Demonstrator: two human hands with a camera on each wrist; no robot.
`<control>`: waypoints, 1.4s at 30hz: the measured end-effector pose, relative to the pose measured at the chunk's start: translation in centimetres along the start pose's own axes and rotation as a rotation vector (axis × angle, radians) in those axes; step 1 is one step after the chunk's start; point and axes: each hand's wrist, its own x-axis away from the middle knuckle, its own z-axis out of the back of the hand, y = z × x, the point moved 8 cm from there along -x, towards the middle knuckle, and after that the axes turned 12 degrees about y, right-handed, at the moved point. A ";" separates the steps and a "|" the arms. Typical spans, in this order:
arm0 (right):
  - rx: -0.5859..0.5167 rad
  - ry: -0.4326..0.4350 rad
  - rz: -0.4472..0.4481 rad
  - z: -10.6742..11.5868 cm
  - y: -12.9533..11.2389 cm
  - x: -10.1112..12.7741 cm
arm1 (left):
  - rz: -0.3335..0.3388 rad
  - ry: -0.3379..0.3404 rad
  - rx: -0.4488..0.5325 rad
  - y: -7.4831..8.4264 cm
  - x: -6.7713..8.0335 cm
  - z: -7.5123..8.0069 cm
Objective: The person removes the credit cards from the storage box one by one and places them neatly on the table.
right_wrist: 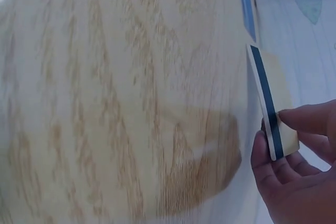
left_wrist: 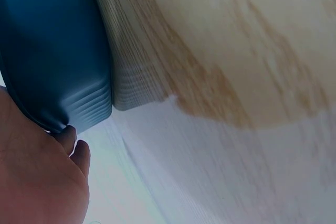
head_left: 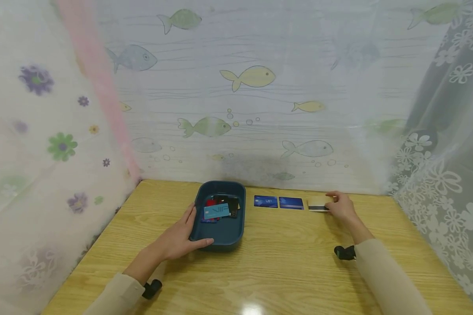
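Right hand (head_left: 340, 205) pinching beige card (head_left: 318, 203) on table; left hand (head_left: 181, 238) gripping blue tray (head_left: 224, 236) rim

— What's in your right hand (right_wrist: 296, 182) at the lower right of the frame?

— I'm pinching a cream plastic card with a dark stripe (right_wrist: 269, 106) by its near end, thumb on one face, fingertips (right_wrist: 262, 153) on the other.

— Where does it lie?

— Low over the pale wood-grain tabletop (right_wrist: 121, 103). A blue card (right_wrist: 245, 6) lies just beyond it, upper right, by a fish-print curtain (right_wrist: 302, 3).
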 end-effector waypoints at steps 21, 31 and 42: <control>0.096 0.009 0.048 -1.2 -0.2 -1.0 | -0.009 0.003 -0.006 0.0 0.0 -0.1; 0.091 -0.058 0.020 -1.8 0.1 -1.1 | -0.007 0.006 -0.006 -0.3 -0.1 -0.4; 0.090 -0.076 0.060 -2.0 -0.2 -1.0 | -0.002 0.009 -0.003 -0.3 0.0 -0.3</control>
